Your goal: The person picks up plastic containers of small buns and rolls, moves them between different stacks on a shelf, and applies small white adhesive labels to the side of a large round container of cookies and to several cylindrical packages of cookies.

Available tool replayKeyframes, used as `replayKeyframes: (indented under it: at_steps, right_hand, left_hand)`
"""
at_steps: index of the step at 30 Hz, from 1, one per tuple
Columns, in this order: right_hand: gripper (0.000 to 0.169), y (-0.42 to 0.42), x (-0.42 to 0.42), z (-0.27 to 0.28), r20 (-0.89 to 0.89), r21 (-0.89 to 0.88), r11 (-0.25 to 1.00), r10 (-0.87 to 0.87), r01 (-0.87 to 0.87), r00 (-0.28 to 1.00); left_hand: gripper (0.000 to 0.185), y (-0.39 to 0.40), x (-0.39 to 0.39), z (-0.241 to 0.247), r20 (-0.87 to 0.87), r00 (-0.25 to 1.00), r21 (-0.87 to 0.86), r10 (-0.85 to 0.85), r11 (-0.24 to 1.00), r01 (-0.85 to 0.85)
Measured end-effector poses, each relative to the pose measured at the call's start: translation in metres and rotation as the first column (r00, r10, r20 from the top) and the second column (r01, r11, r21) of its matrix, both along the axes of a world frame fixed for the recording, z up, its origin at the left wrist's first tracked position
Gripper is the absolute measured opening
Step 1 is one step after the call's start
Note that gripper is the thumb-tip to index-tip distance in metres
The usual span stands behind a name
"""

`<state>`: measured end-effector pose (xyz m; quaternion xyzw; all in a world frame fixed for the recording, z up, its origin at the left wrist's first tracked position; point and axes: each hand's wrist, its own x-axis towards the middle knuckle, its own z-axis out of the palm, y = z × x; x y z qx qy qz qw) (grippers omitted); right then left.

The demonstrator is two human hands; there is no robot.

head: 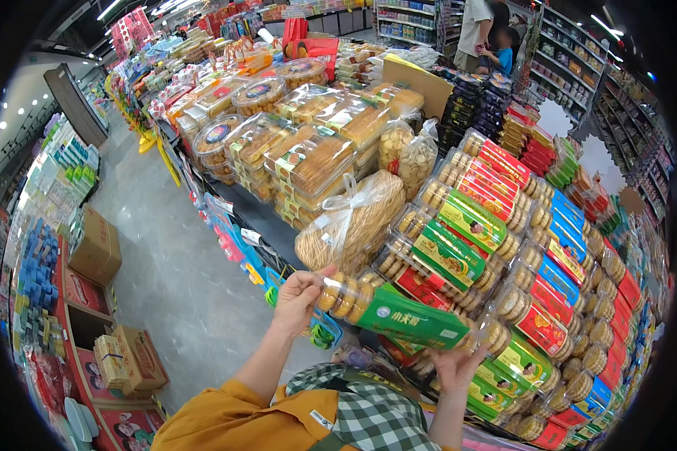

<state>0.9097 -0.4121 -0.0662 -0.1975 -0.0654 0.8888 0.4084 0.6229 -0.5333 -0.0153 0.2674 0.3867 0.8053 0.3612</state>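
A long clear pack of round cookies with a green paper sleeve (409, 320) is held level in front of my body. My left hand (298, 299) grips its left end, where the cookies show through the plastic. At its right end, my right hand (456, 363) supports it from below, with the fingers partly hidden. Just beyond the pack lies a bag of thin tan noodle-like sticks (350, 225), tied with a white ribbon. Stacked packs of cookies with green sleeves (448, 255) and red sleeves (544, 328) fill the display to the right.
Clear boxes of pastries (310, 160) and round tubs of cookies (217, 135) stand farther back. Plastic toys (231, 242) hang along the display's edge. Cardboard cartons (95, 245) stand across the aisle (163, 270). Several people (477, 34) are in the background.
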Motion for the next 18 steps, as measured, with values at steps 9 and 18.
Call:
replayKeyframes:
  at_steps: [9,18]
  right_hand:
    - [0.061,-0.007,0.009,-0.003,0.211,0.281,0.937,-0.269,0.206,0.940]
    - [0.069,-0.008,0.014,0.026,0.205,0.562,0.816,-0.292,0.132,0.934]
  left_hand:
    - [0.029,0.007,0.002,-0.007,-0.007,0.993,0.102,-0.117,0.988,0.117]
    - [0.061,0.009,0.016,-0.007,0.344,0.899,0.282,-0.272,0.943,0.178]
